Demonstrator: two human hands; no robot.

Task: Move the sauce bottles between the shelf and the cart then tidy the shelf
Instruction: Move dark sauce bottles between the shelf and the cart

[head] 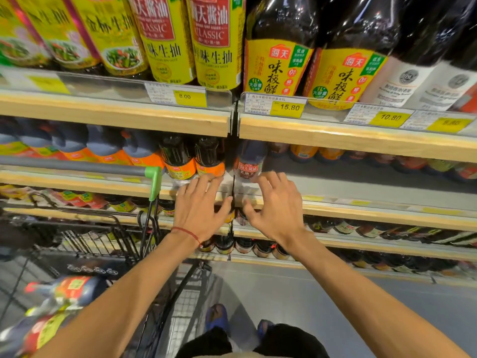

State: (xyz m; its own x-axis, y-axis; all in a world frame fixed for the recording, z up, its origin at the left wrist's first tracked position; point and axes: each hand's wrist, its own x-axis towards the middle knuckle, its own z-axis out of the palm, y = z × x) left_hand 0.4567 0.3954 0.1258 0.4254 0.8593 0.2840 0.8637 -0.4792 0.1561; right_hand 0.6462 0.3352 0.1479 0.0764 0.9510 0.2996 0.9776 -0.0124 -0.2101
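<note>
Upright bottles stand on the middle shelf, long axes vertical, labels outward. Bare shelf extends right of the red-label bottle. Carted bottles lie tilted in the cart, left. Left hand and right hand are spread wide at the shelf edge, holding nothing.
</note>
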